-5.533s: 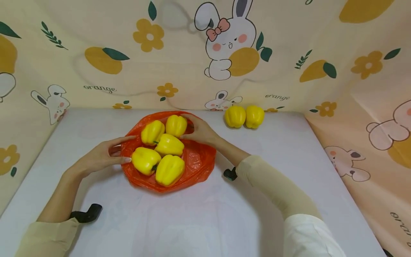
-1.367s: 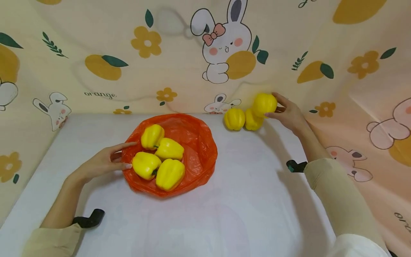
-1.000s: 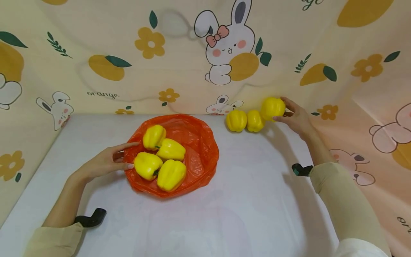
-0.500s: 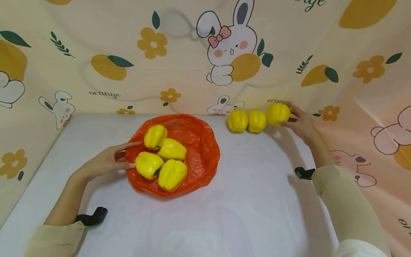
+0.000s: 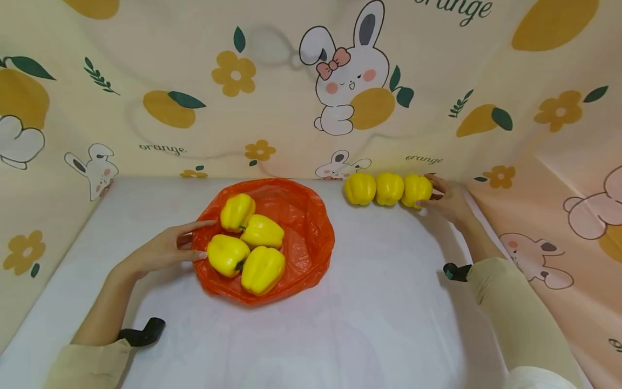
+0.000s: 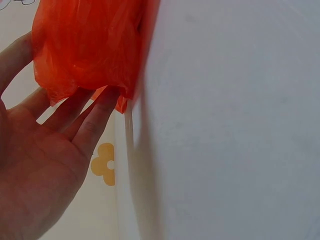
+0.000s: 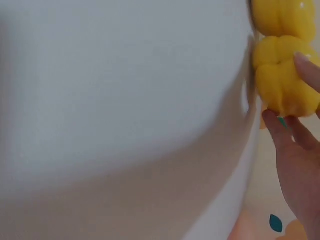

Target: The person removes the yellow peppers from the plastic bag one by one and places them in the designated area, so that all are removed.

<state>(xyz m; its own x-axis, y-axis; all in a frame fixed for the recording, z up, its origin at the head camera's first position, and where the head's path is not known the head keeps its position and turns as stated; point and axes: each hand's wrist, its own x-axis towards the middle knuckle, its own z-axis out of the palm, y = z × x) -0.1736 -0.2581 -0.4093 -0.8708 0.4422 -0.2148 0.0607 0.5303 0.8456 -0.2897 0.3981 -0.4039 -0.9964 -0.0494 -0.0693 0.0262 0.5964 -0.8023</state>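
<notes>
My right hand (image 5: 449, 201) grips a yellow bell pepper (image 5: 417, 190) at the back right, the last of three standing side by side. In the right wrist view the fingers and thumb of my right hand (image 7: 300, 170) lie around that pepper (image 7: 285, 80). A red plastic bag (image 5: 303, 237), its mouth spread wide, has several yellow peppers (image 5: 262, 270) in its left part. At its left edge, my left hand (image 5: 157, 251) holds the rim between thumb and fingers. The left wrist view shows the fingers of my left hand (image 6: 50, 150) behind the red plastic (image 6: 87, 45).
The other two peppers of the row, the left one (image 5: 360, 189) and the middle one (image 5: 390, 189), stand by the patterned backdrop (image 5: 282, 70). White table surface (image 5: 379, 302) lies in front of the bag and between it and my right arm.
From the bag, one pepper has gone to the back right in my right hand, and it has come down beside the other two. My left hand has stayed at the bag's rim.
</notes>
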